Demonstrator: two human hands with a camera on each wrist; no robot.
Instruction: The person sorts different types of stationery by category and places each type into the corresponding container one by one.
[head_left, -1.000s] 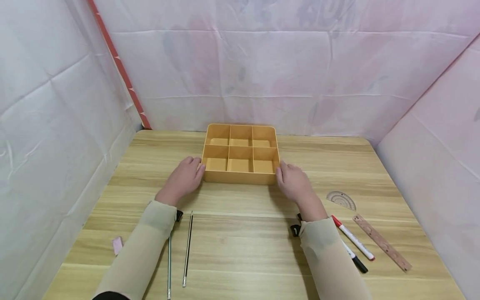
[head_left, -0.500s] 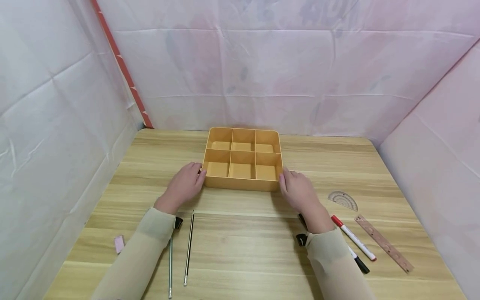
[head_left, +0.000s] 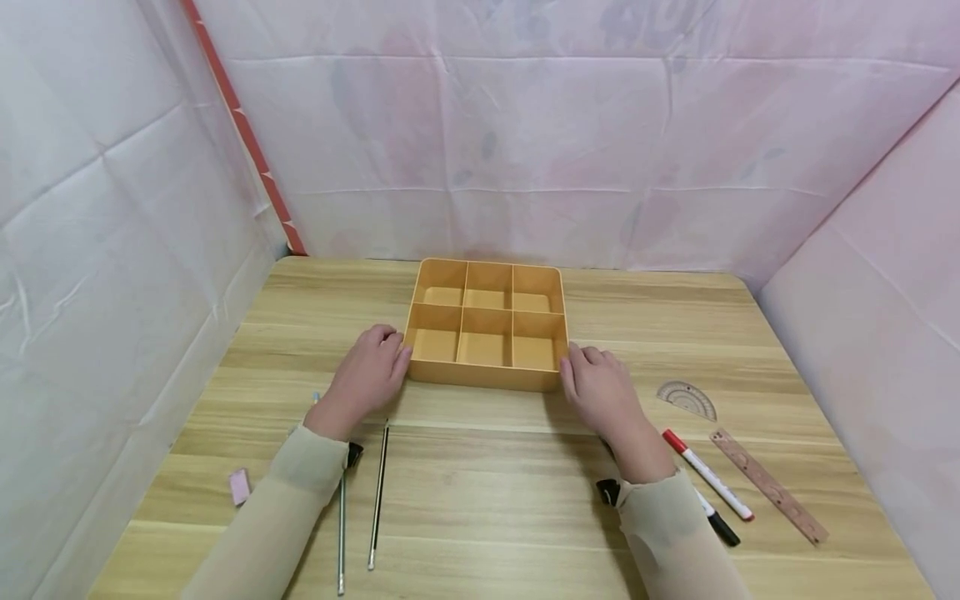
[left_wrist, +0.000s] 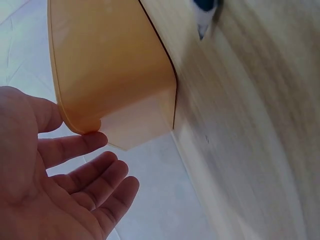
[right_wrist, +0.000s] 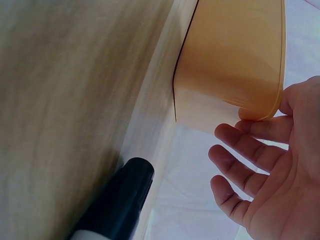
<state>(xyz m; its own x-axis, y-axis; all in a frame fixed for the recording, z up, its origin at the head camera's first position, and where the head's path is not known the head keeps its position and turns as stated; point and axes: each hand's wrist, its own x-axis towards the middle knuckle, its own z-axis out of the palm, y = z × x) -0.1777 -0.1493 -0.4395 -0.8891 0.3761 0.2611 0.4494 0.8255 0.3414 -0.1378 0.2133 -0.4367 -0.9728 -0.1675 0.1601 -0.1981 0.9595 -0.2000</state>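
A yellow-orange organizer box (head_left: 487,377) with two rows of compartments sits on the table toward the back; the compartments hold nothing. At its near left corner, my left hand (head_left: 366,377) pinches the rim. The left wrist view shows thumb and index finger at the box corner (left_wrist: 115,55), other fingers loosely bent below. My right hand (head_left: 606,396) pinches the near right corner the same way. In the right wrist view, its index finger bends under the rim of the box (right_wrist: 230,50), the remaining fingers apart from it.
Between the forearms lies a dark pencil (head_left: 378,496), with a green pencil (head_left: 342,533) partly under the left arm. A pink eraser (head_left: 239,487) is farther left. Right of the right arm are a protractor (head_left: 687,400), a ruler (head_left: 768,486), a red marker (head_left: 707,475) and a black marker (head_left: 722,527).
The organizer box has slid a short way toward me, with both hands keeping hold of its near corners. The pencils, markers, ruler and protractor lie as before.
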